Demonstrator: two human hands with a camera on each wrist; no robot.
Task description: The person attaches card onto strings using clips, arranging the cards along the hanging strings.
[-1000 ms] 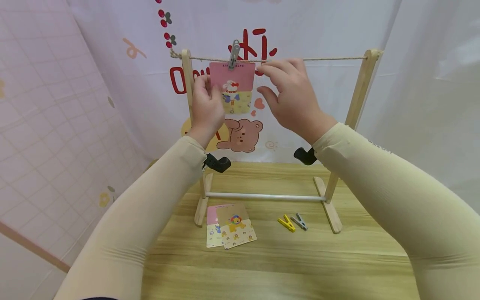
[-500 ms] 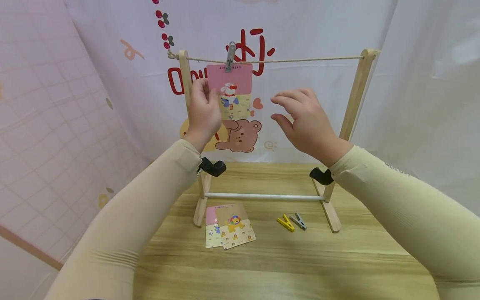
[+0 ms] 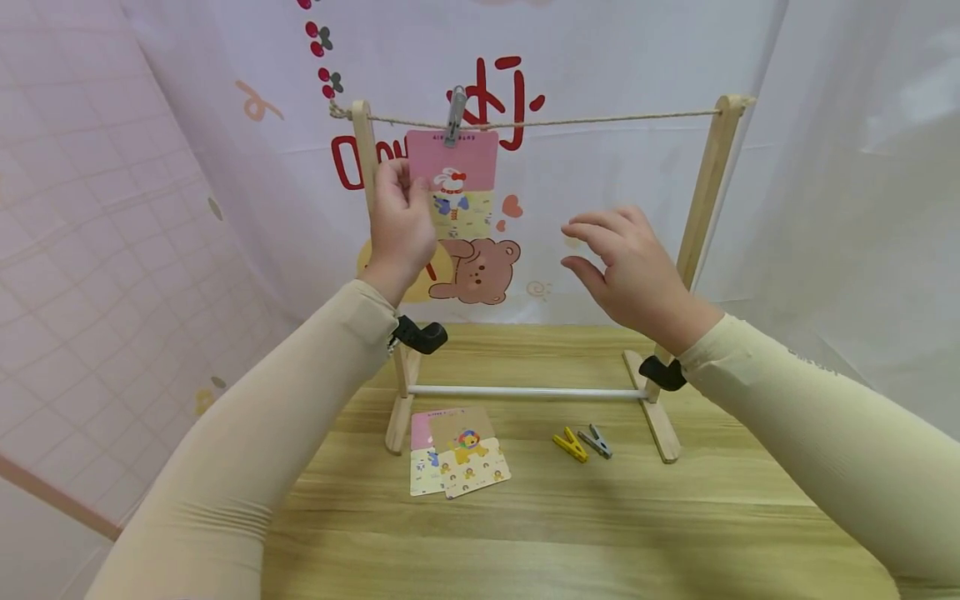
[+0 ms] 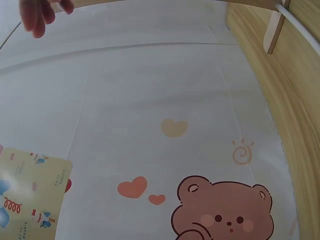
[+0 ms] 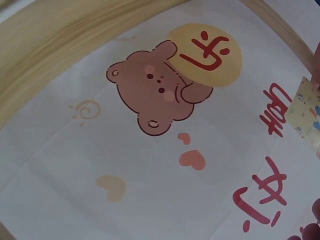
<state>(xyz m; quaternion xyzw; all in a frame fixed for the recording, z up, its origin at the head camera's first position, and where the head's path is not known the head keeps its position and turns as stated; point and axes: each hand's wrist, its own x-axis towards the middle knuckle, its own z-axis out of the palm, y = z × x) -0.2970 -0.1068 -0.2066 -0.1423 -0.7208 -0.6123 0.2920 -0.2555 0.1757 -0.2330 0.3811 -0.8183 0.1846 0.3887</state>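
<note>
A pink and yellow card (image 3: 472, 162) with a white rabbit hangs from the twine (image 3: 600, 122), held at its top by a grey clothespin (image 3: 455, 117). My left hand (image 3: 403, 225) pinches the card's left edge, thumb in front and fingers behind. Away to the right and lower, my right hand (image 3: 633, 271) hovers with nothing in it, thumb and fingers apart. In the left wrist view the card's yellow lower part (image 4: 35, 195) shows at the lower left. The right wrist view catches only a corner of that card (image 5: 305, 112) at its right edge.
A wooden frame (image 3: 705, 200) with a white crossbar (image 3: 525, 392) carries the twine. On the table (image 3: 555, 533) lie a lion card (image 3: 468, 458) overlapping a pink card (image 3: 422, 429), plus a yellow clothespin (image 3: 572, 446) and a grey clothespin (image 3: 596, 442). A printed cloth (image 3: 600, 50) hangs behind.
My right hand has drawn away from beside the card, moving down and to the right. The left hand keeps hold of the card's edge; the clothespin stays on the twine.
</note>
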